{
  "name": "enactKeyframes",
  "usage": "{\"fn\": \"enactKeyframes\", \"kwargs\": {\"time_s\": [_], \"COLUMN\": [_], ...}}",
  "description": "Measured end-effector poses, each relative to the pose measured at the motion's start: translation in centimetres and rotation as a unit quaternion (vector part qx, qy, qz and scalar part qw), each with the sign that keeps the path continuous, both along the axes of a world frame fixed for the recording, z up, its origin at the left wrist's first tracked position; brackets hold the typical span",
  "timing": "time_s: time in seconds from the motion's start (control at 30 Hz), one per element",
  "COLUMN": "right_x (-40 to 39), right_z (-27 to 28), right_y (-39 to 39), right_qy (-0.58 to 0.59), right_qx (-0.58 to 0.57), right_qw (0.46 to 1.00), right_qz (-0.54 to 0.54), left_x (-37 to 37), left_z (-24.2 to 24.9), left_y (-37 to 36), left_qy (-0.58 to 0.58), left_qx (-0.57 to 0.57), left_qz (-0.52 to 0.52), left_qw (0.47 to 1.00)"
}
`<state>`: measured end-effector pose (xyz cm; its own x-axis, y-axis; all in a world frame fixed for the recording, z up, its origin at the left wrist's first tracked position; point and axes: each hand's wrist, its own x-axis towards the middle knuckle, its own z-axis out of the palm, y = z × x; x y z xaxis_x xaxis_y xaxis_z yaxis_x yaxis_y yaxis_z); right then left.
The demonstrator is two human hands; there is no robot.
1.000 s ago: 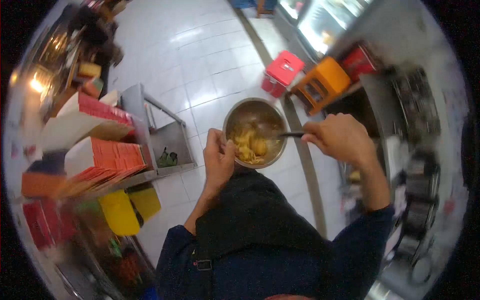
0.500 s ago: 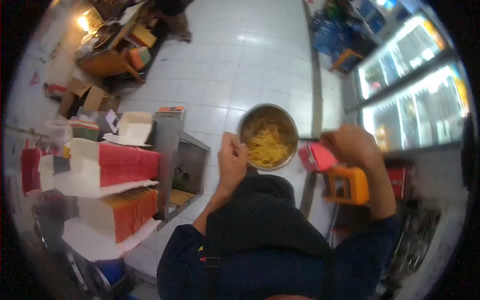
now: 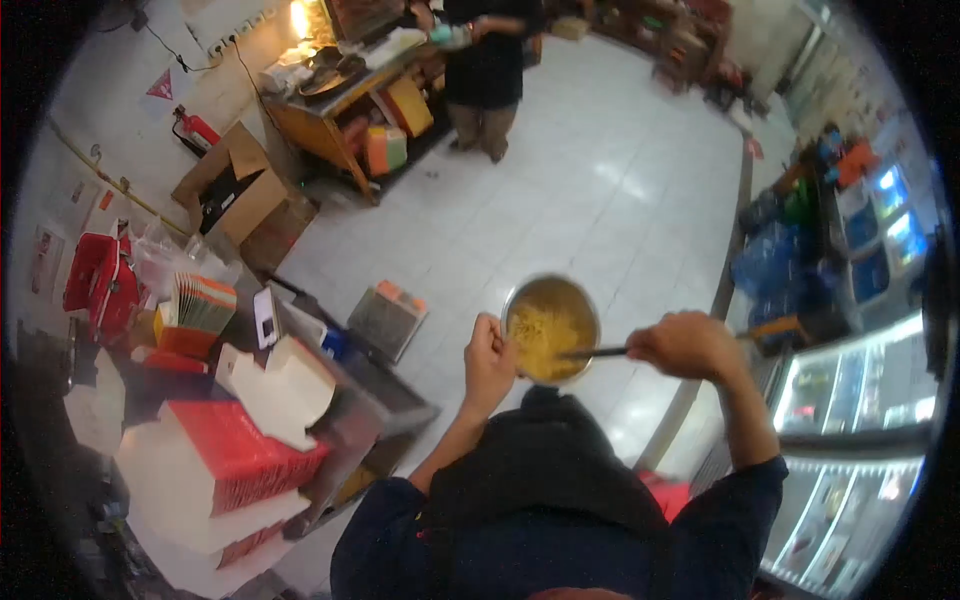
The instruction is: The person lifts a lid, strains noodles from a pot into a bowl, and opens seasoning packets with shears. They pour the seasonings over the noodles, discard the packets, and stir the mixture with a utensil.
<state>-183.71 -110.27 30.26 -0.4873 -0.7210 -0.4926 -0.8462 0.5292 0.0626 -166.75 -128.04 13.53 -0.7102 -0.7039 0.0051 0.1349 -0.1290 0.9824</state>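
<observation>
In front of my body I hold a metal bowl (image 3: 595, 325) by its left rim with my left hand (image 3: 490, 362), the fingers closed on its edge. Yellow noodles (image 3: 543, 335) lie inside the bowl. My right hand (image 3: 685, 346) is wrapped round the dark handle of a utensil (image 3: 605, 352). The utensil's far end reaches over the bowl's right rim into the noodles, so its shape there is hidden. At my left stands a counter with an open white takeaway box (image 3: 280, 388) and stacks of folded red boxes (image 3: 235, 450).
A person in dark clothes (image 3: 485, 70) stands beside a wooden table (image 3: 320, 135) at the back. A cardboard box (image 3: 235, 185) and a flat scale-like device (image 3: 388, 318) are at the left. Glass-door fridges (image 3: 850, 400) and blue water bottles (image 3: 775, 265) line the right.
My view has turned toward the left, bringing the other person into sight. The utensil now reaches into the noodles; before, my right hand was beside the bowl near a red object.
</observation>
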Motion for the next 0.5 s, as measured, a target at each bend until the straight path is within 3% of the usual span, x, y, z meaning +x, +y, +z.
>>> {"fn": "enactKeyframes", "kwargs": {"time_s": [0.07,0.1,0.27,0.33,0.37,0.5], "right_x": [-6.2,-8.6,-21.7,-26.7,-29.0,-37.7], "right_z": [2.3,2.7,1.6,1.8,0.7,0.5], "right_y": [-3.1,-5.4,-15.3,-19.2,-20.9,-23.7], "right_qy": [-0.031,0.013,-0.082,0.015,0.011,-0.1], "right_qx": [-0.009,0.016,0.079,0.1,0.072,0.049], "right_qw": [0.999,1.0,0.982,0.989,0.995,0.992], "right_qz": [0.042,-0.005,0.152,0.11,0.065,0.066], "left_x": [-4.4,-6.2,-17.4,-22.6,-25.6,-35.8], "left_z": [-1.0,-0.6,0.5,-0.2,-0.5,0.6], "left_y": [-3.2,-4.2,-10.2,-13.4,-15.1,-22.0], "left_qy": [-0.079,-0.046,-0.116,-0.084,-0.094,-0.124], "left_qx": [-0.141,-0.159,-0.13,-0.108,-0.172,-0.146], "left_qz": [0.047,0.076,0.117,0.107,0.125,0.039], "left_qw": [0.986,0.983,0.978,0.985,0.973,0.981]}}
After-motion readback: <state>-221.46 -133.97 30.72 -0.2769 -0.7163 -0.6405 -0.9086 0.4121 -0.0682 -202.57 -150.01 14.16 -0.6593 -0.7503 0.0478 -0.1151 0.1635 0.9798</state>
